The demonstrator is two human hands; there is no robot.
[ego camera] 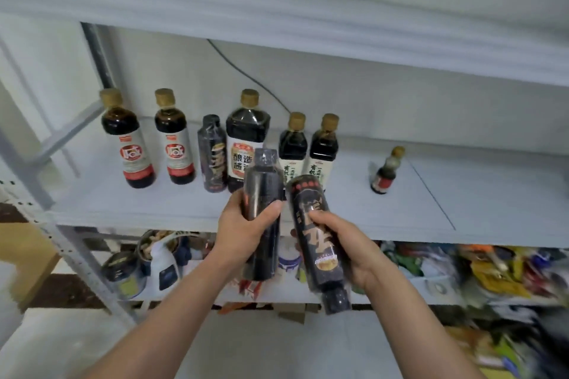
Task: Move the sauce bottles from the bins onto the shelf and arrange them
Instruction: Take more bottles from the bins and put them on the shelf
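Note:
My left hand (pixel 244 226) grips a black sauce bottle (pixel 264 181) held upright, cap up, in front of the white shelf (pixel 308 212). My right hand (pixel 348 243) grips a second black bottle (pixel 317 243) with gold lettering, turned upside down with its cap pointing down. On the shelf stand two red-labelled bottles (pixel 131 144) (pixel 175 144), a black bottle (pixel 212 157), a large soy sauce bottle (pixel 244 138), two white-labelled bottles (pixel 292 141) (pixel 323 144) and a small bottle (pixel 385 172) apart at the right.
The shelf's right half is bare past the small bottle. An upper shelf board (pixel 277 24) overhangs the row. The lower shelf (pixel 277 295) holds jars, a white bottle (pixel 164 264) and colourful packets (pixel 492 271). A metal upright (pixel 77 255) stands at the left.

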